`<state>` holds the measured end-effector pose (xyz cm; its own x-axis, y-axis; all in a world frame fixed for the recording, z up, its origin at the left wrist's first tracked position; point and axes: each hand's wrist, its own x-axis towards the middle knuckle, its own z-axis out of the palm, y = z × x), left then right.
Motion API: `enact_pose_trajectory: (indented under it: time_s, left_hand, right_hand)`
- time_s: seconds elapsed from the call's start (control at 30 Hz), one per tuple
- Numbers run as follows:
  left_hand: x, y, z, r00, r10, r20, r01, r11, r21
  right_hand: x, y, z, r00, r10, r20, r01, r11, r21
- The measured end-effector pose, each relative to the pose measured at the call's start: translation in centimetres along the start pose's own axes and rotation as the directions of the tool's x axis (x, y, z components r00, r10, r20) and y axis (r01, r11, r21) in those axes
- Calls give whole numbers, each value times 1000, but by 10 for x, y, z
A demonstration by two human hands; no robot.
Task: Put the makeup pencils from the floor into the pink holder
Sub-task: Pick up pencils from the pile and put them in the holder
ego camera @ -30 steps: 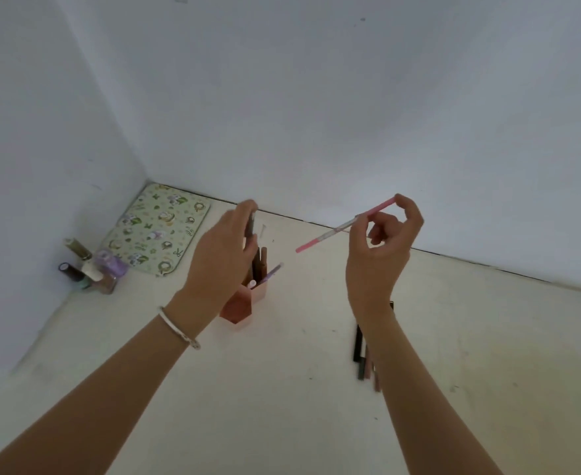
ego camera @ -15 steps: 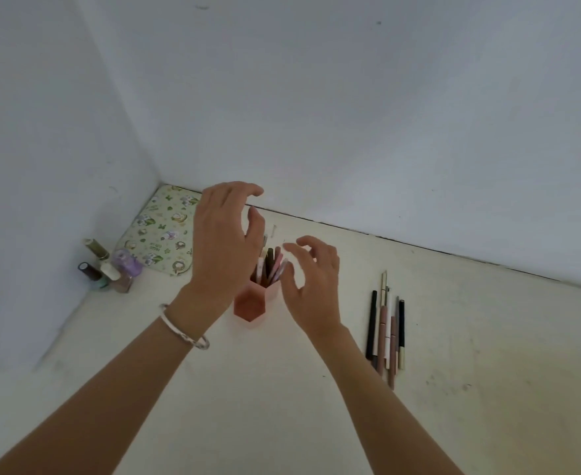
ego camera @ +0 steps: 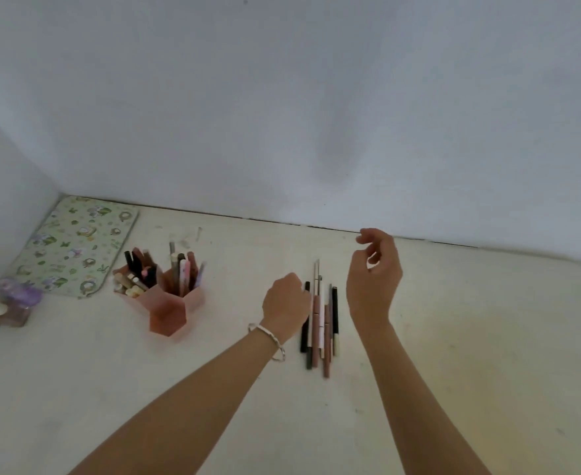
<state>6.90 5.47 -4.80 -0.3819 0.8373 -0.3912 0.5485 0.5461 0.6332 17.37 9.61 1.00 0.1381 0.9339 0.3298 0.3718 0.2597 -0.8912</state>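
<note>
A pink holder (ego camera: pixel 167 319) made of hexagonal compartments stands on the floor at left, with several pencils (ego camera: pixel 180 273) upright in it. A row of several makeup pencils (ego camera: pixel 326 332) lies on the floor to its right, black, pink and brown. My left hand (ego camera: pixel 285 301) is down at the row's left side, fingers curled against the top of the leftmost black pencil (ego camera: pixel 304 337); its fingertips are hidden. My right hand (ego camera: pixel 374 279) hovers above the row's right side, loosely curled, holding nothing.
A green patterned mat (ego camera: pixel 76 243) lies in the left corner. Small bottles and a purple jar (ego camera: pixel 13 301) stand at the far left. The white wall (ego camera: pixel 316 132) meets the floor just beyond the pencils.
The pink pencil my right hand held went into the holder. Both hands then left the holder and moved right to the row of pencils; the view shifted right too.
</note>
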Motion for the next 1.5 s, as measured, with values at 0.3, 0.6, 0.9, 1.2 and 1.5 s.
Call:
enact_pose_trajectory:
  time_s: [0.3,0.6,0.9,1.2,1.5]
  left_hand:
    - [23,9,34,984,-178,-7,178,984,-4]
    - [31,38,-46,990,45,-133,-93,919,-384]
    - [-22,38,-155,841,257,-476,-454,814,-363]
    - [-42,-55,-235,615,283,-736,-417,909,2]
    - [-32,-101,-192,715,421,-558,-307,906,291]
  right_hand:
    - [2,54,-24,985,168,45,-163,982,-91]
    - [-7,98,-23,872,427,239,-283,838,-468]
    - [-16,103,-18,802,516,301,-232,733,-639]
    - [26,-4,-6,972,230,48,-229,973,-14]
    - [-34,-97,46,992,86,95,-117,912,393]
